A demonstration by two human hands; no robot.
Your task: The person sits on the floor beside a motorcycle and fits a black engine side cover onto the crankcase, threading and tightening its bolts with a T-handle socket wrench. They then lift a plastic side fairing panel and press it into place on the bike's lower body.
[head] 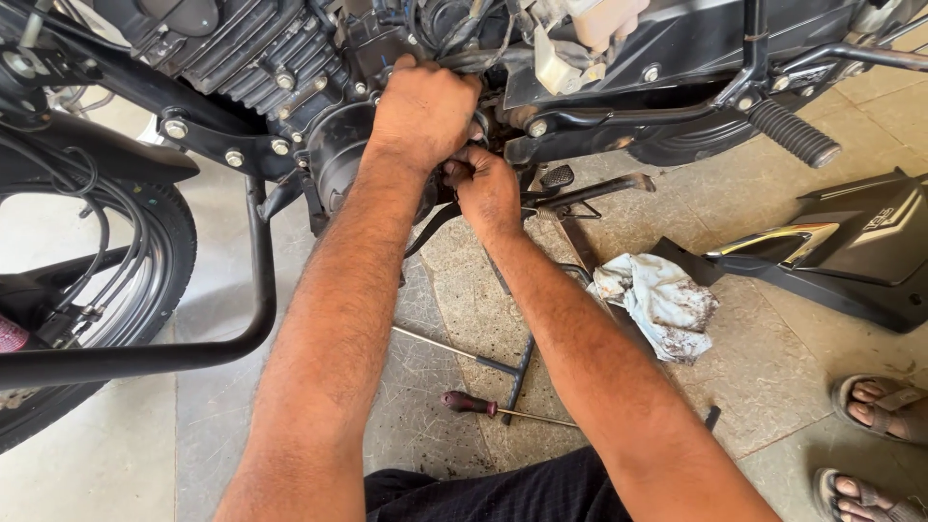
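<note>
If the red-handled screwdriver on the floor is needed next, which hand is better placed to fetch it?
Probably the right hand: it sits lower on the black motorcycle engine, nearer the red-handled screwdriver on the floor. The left hand is higher up, pressed against the engine.

no packages, labels, signs or screens show (only bare, unmarked surfaces).

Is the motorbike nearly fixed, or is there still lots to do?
Partly done, it seems. A black side panel is already off and lies on the floor, beside a dirty rag. Right now the left hand and right hand are both pressed in at the engine, on a part I cannot make out. A screwdriver and a T-shaped wrench lie unused on the floor. The panel is not yet back on.
</note>
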